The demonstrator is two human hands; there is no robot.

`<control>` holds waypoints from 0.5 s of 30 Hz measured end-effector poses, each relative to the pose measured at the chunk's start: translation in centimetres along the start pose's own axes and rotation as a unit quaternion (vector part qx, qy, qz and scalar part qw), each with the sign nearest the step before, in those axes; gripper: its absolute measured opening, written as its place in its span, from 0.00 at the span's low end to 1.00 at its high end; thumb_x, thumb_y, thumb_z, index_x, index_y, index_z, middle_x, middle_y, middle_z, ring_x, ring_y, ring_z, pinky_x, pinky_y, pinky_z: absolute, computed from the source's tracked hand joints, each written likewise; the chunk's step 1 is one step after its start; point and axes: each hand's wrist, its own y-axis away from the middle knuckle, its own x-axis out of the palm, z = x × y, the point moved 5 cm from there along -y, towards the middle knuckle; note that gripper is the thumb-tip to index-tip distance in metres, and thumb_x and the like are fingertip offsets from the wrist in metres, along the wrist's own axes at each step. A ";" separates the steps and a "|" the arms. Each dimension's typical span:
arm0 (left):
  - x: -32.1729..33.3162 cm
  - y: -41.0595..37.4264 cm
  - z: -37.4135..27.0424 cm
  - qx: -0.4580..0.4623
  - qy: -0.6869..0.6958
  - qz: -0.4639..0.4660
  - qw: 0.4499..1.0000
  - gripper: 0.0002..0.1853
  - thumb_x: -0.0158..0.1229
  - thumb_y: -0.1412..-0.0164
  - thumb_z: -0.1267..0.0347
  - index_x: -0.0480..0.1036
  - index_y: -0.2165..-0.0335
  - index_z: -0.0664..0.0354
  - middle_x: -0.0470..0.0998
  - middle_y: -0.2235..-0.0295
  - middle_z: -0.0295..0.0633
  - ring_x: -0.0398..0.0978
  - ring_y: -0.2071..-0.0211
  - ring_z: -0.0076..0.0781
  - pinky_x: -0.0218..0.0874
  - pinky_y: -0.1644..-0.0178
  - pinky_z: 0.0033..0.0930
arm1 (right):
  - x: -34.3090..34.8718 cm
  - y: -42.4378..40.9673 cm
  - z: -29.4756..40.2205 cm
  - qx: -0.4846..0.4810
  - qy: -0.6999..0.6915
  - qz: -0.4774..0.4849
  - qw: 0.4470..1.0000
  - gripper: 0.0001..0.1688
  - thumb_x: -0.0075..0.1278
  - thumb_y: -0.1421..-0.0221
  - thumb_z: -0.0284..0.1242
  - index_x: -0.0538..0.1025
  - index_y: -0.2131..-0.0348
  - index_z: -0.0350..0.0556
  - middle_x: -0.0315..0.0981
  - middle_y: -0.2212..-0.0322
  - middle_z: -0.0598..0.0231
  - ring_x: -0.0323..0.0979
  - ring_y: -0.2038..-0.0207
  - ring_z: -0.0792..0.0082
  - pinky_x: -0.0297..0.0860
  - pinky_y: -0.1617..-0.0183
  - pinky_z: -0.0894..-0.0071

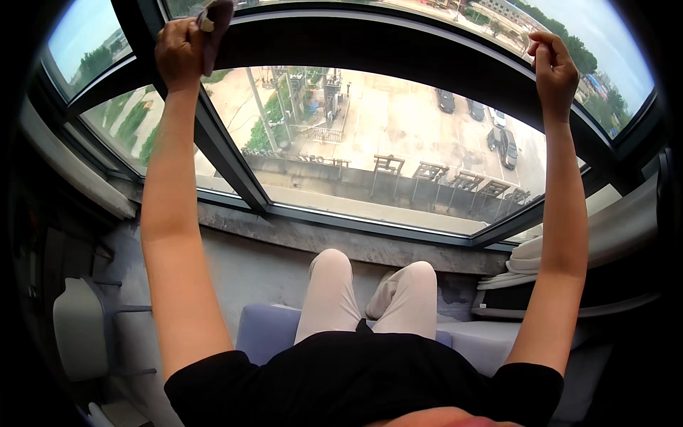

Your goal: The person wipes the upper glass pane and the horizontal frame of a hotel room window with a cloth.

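Both my arms are raised and spread towards a large window with a dark frame (373, 45). At the upper left, my left hand (179, 53) is closed on a mauve cloth (216, 37), in front of the meeting frame bars. My right hand (555, 77) is at the upper right, before the window, with its fingers curled; whether something thin is between the fingertips cannot be told. Between my arms lies the lower window pane (384, 144), with cars and a paved lot seen through it.
A stone sill (320, 243) runs under the window. I sit on a blue-grey padded seat (267, 328). A pale chair (80, 331) stands at the lower left. White folded fabric (525, 259) lies at the right, and a light curtain (80, 165) hangs at the left.
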 end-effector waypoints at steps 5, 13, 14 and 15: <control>0.2 1.6 3.3 0.070 0.019 -0.025 0.997 0.07 0.51 0.43 0.69 0.73 0.67 0.57 0.74 0.65 0.40 0.71 0.60 0.41 0.62 0.54 0.38 | -0.1 0.3 0.8 -0.032 0.067 -0.023 0.997 0.10 0.44 0.46 0.23 0.78 0.69 0.50 0.74 0.81 0.71 0.72 0.77 0.84 0.66 0.71 0.85; -1.2 4.6 -0.9 -0.058 0.110 -0.165 0.978 0.19 0.56 0.50 0.67 0.68 0.59 0.64 0.67 0.56 0.49 0.66 0.54 0.46 0.56 0.47 0.42 | -0.3 0.4 0.4 -0.045 0.072 -0.020 0.996 0.08 0.46 0.48 0.25 0.78 0.70 0.52 0.72 0.83 0.73 0.68 0.81 0.84 0.65 0.74 0.84; -0.9 5.0 -1.5 -0.071 0.088 -0.178 0.977 0.21 0.58 0.51 0.65 0.67 0.59 0.66 0.66 0.57 0.50 0.66 0.54 0.47 0.55 0.48 0.42 | -0.3 0.4 0.3 -0.047 0.083 -0.019 0.995 0.08 0.47 0.48 0.25 0.78 0.70 0.52 0.72 0.84 0.74 0.68 0.81 0.84 0.64 0.74 0.84; -0.5 5.7 -2.1 -0.083 0.065 -0.191 0.976 0.23 0.59 0.52 0.64 0.66 0.59 0.67 0.66 0.57 0.51 0.65 0.55 0.48 0.55 0.48 0.42 | -0.3 0.4 0.3 -0.050 0.077 -0.027 0.995 0.07 0.47 0.48 0.25 0.78 0.70 0.52 0.71 0.84 0.74 0.67 0.82 0.84 0.64 0.75 0.84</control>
